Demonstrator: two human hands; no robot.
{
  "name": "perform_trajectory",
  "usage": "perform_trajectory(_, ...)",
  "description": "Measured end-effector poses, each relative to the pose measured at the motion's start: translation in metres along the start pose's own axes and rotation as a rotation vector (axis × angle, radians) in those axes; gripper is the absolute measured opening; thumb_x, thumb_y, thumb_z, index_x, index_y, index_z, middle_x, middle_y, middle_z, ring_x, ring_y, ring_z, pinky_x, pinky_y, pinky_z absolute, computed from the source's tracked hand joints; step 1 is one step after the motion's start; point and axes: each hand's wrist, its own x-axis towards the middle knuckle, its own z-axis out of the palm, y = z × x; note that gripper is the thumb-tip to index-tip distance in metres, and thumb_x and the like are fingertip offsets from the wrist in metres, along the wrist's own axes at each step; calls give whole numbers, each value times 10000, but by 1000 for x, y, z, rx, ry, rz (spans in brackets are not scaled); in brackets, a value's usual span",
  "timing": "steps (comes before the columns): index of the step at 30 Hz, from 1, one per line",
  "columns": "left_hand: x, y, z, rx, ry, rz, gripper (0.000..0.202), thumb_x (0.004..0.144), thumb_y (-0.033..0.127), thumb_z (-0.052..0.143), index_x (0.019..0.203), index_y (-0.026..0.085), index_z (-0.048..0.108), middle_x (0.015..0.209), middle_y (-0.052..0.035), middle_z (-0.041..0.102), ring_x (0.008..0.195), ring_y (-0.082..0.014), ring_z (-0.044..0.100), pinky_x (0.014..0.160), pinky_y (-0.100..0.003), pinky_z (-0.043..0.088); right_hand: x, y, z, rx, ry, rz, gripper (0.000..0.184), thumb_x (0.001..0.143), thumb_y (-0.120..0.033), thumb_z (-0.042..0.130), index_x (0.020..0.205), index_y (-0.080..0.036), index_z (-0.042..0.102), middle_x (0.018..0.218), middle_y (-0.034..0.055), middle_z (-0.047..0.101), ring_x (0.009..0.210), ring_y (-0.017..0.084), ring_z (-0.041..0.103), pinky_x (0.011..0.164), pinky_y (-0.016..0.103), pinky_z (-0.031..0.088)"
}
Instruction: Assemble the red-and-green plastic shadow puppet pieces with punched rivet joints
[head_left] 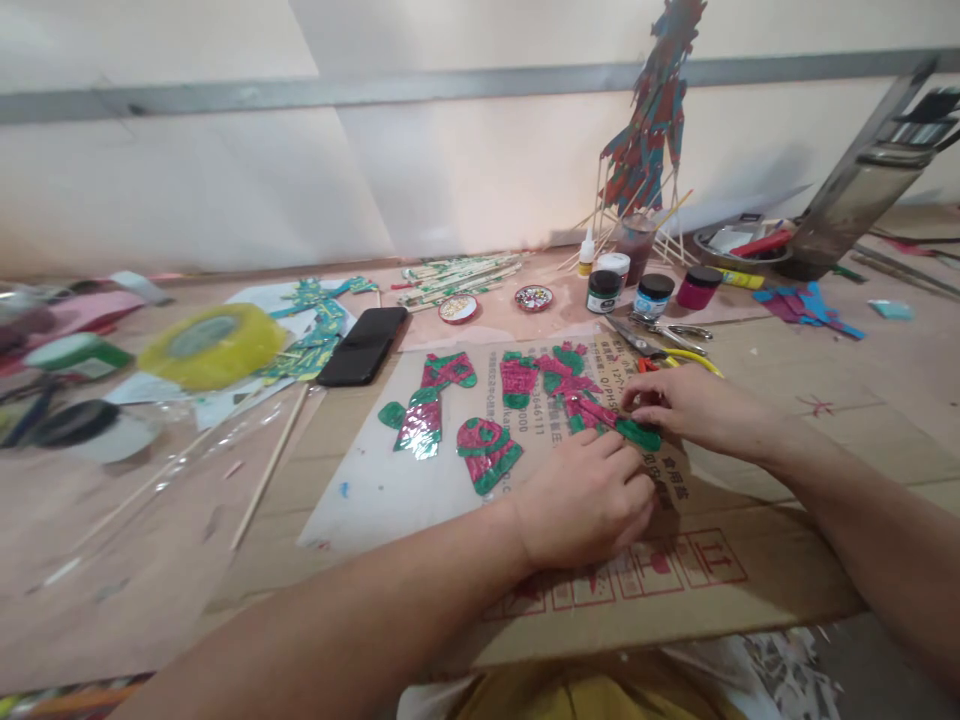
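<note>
Painted piece [592,410], pink and green, noted right of centre on a translucent sheet [375,490], itself laid on flattened cardboard [750,480]. Its green end is covered by the fingertips of both hands.

Around it: three more painted pieces [424,415] are spread flat on the same sheet to the left, apart from one another. Scissors [660,335] are seen just beyond the right hand, with paint jars [654,293] behind them. A black phone [364,345] sits at the sheet's far left corner, a yellow tape roll [214,343] further left, and a wooden stick [270,465] lies along the sheet's left edge. Nothing is seen between the hands and the piece.

Right hand [690,405]: fingers bent and gathered, tips closed on the piece's green end. Left hand [589,500]: loosely curled, knuckles up, tips hidden against the piece; whether it grips cannot be told.

Bare cardboard is left to the right of the right hand and along the near edge.
</note>
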Motion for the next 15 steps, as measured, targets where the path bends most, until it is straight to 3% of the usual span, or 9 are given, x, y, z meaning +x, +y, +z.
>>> perform_trajectory(3, 2, 1, -3, 0, 10, 17, 309, 1005, 305, 421, 873, 178, 671, 916, -63, 669, 881, -191, 589, 772, -327, 415, 1, 5, 2, 27, 76, -9, 114, 831, -309, 603, 835, -242, 695, 814, 25, 728, 734, 215, 626, 673, 330, 438)
perform_trajectory(6, 3, 0, -7, -21, 18, 55, 377, 1027, 354, 373, 922, 199, 700, 982, -60, 694, 939, -193, 595, 809, -337, 413, 4, 9, 7, 48, 168, -2, 217, 881, -423, 564, 845, -257, 699, 795, 60, 731, 699, 251, 631, 667, 393, 463)
perform_trajectory(10, 7, -2, -15, -115, -9, 114, 508, 1048, 397, 265, 928, 230, 729, 1005, -58, 713, 972, -182, 614, 859, -360, 454, 0, -1, 11, 142, 363, -168, 270, 922, -507, 525, 936, -320, 720, 952, 89, 733, 842, 316, 655, 759, 470, 518)
perform_trajectory(13, 13, 1, -25, -250, -67, 255, 458, 1031, 426, 324, 870, 289, 730, 1006, -23, 725, 1021, -167, 632, 882, -338, 485, -5, -12, 15, 162, 337, -332, 260, 903, -528, 573, 975, -349, 748, 1041, 96, 708, 981, 339, 653, 858, 488, 537)
perform_trajectory(15, 17, 8, -34, -344, -102, 305, 374, 992, 448, 439, 778, 311, 714, 946, 0, 734, 1010, -155, 650, 888, -304, 499, -4, -16, 21, 170, 223, -445, 282, 900, -511, 577, 1076, -382, 755, 1171, 79, 689, 1129, 345, 626, 952, 489, 532)
